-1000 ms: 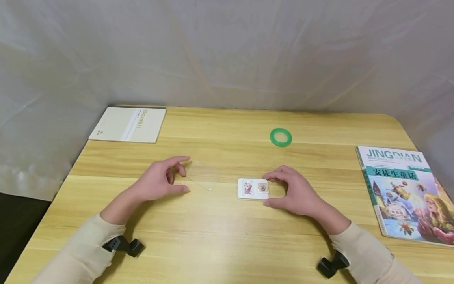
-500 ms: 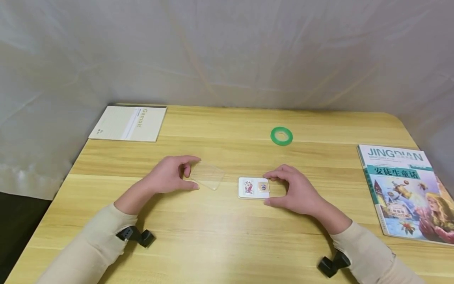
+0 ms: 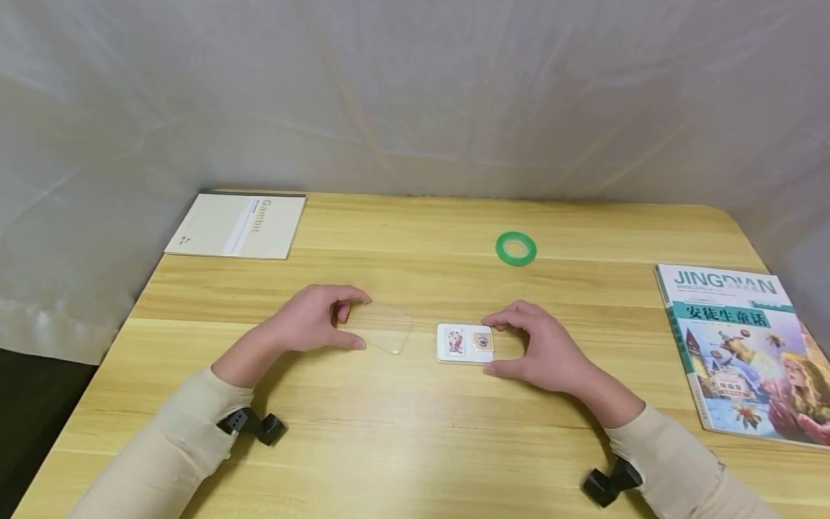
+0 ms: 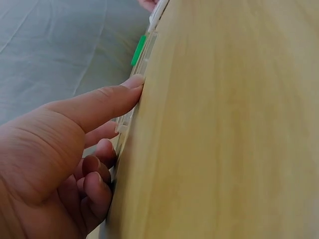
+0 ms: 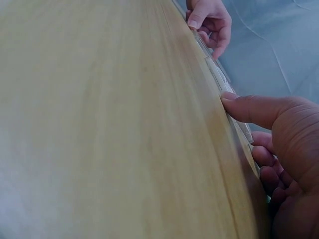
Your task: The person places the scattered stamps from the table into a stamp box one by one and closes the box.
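My left hand (image 3: 314, 318) pinches a clear, flat rectangular plastic cover (image 3: 391, 330) by its left end, thumb at the near edge and index finger at the far edge. In the left wrist view the cover (image 4: 145, 54) lies low along the tabletop, with the other fingers curled below the thumb. To its right is a small white flat case (image 3: 465, 356) bearing two little pictures, one red and white, one tan with a dark round mark. My right hand (image 3: 545, 349) holds that case by its right end between thumb and fingers. A narrow gap separates cover and case.
A green ring-shaped roll of tape (image 3: 516, 260) lies beyond the case. At the back left is a pale notebook (image 3: 227, 227) marked "Gambit". A colourful book (image 3: 733, 353) lies on the right of the wooden table (image 3: 415, 440). Grey cloth (image 3: 415, 94) hangs behind.
My left hand has moved right with the clear cover, bringing it nearer the white case; the cover has turned slightly since half a second ago. My right hand and the case have stayed put.
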Action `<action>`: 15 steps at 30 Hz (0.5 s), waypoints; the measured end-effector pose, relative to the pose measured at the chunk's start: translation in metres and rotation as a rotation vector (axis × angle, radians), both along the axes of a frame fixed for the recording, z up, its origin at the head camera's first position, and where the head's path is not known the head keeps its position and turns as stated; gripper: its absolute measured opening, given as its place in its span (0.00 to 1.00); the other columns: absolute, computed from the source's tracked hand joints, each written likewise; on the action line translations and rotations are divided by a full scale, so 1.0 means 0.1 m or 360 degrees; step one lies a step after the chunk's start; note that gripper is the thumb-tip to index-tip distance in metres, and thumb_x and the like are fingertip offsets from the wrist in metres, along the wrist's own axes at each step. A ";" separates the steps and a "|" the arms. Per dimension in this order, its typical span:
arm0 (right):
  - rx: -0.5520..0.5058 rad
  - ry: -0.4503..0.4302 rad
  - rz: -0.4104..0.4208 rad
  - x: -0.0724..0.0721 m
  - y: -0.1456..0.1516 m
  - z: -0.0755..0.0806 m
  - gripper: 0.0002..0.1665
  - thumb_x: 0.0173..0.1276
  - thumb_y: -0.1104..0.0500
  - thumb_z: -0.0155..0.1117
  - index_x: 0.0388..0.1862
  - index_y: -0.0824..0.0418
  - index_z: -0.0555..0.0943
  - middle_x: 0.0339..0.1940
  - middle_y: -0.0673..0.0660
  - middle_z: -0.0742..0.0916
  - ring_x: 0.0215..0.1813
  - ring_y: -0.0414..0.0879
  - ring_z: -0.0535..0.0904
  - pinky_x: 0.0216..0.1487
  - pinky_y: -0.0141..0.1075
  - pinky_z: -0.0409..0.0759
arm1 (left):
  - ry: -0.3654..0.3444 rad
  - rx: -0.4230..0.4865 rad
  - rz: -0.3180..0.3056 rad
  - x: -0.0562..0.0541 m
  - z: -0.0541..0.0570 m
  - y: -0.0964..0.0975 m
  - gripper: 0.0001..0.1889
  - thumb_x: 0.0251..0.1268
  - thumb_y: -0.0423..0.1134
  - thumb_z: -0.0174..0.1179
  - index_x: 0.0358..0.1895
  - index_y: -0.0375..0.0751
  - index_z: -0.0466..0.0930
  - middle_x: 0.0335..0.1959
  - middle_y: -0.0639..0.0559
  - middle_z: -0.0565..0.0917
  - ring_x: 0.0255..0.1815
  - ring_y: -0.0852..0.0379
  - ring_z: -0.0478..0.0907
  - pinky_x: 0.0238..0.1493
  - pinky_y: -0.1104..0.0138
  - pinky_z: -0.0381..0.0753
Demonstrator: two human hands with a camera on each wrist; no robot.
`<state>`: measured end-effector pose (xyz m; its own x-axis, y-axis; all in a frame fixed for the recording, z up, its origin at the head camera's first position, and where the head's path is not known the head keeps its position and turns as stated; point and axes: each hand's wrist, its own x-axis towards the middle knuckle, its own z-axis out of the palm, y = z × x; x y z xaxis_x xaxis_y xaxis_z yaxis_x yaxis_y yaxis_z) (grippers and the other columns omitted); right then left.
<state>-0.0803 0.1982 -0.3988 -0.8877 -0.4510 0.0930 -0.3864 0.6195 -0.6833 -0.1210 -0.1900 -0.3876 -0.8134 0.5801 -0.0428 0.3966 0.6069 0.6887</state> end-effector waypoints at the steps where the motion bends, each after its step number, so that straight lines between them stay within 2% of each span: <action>1: 0.0001 -0.0001 0.0000 0.00 0.00 0.00 0.37 0.42 0.50 0.88 0.54 0.50 0.85 0.43 0.44 0.80 0.43 0.43 0.73 0.46 0.41 0.72 | 0.0023 -0.0007 0.0004 0.01 0.00 0.00 0.32 0.47 0.47 0.81 0.57 0.40 0.81 0.28 0.55 0.75 0.25 0.58 0.68 0.33 0.63 0.71; 7: -0.0004 -0.0010 -0.0002 0.00 0.01 -0.01 0.37 0.42 0.50 0.88 0.54 0.50 0.85 0.42 0.44 0.80 0.43 0.43 0.73 0.46 0.42 0.72 | 0.0195 -0.0025 0.0075 0.10 -0.04 0.02 0.32 0.39 0.52 0.82 0.48 0.42 0.80 0.32 0.58 0.76 0.27 0.60 0.70 0.34 0.65 0.74; 15: -0.0001 -0.0001 -0.0001 0.00 0.01 -0.01 0.37 0.42 0.49 0.88 0.54 0.50 0.85 0.42 0.44 0.80 0.44 0.43 0.73 0.47 0.42 0.72 | 0.0178 0.0221 0.0132 0.22 -0.08 0.16 0.31 0.36 0.49 0.84 0.44 0.42 0.79 0.31 0.55 0.77 0.22 0.60 0.72 0.27 0.67 0.75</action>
<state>-0.0803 0.1988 -0.3996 -0.8880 -0.4504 0.0929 -0.3857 0.6193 -0.6839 -0.0985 -0.1735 -0.3954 -0.8539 0.5049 0.1266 0.4280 0.5428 0.7226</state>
